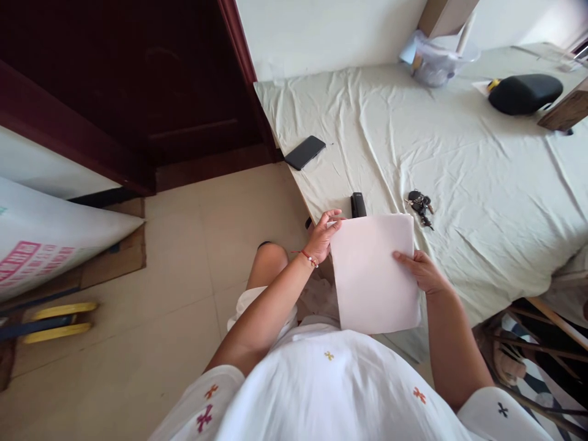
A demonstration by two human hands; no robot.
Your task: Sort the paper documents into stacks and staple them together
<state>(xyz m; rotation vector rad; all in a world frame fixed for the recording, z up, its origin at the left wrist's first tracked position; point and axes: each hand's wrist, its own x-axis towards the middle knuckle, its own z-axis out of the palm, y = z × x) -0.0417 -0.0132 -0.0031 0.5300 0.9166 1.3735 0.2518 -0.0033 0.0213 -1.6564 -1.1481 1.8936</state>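
White paper (374,275) held from both sides over the desk's (473,165) near edge

The grip of the left hand (320,240) is pinched closed on the paper's far-left corner. The right hand (426,272) has its grip closed on the paper's right side, thumb flat on the face, fingers behind. Just beyond, partly covered by the paper, is a black stapler-like object (357,206); a bunch of keys (419,205) lies to its right. Farther out, a black phone (305,152) lies at the desk's left edge. A clear plastic tub (434,64) stands by the far edge.
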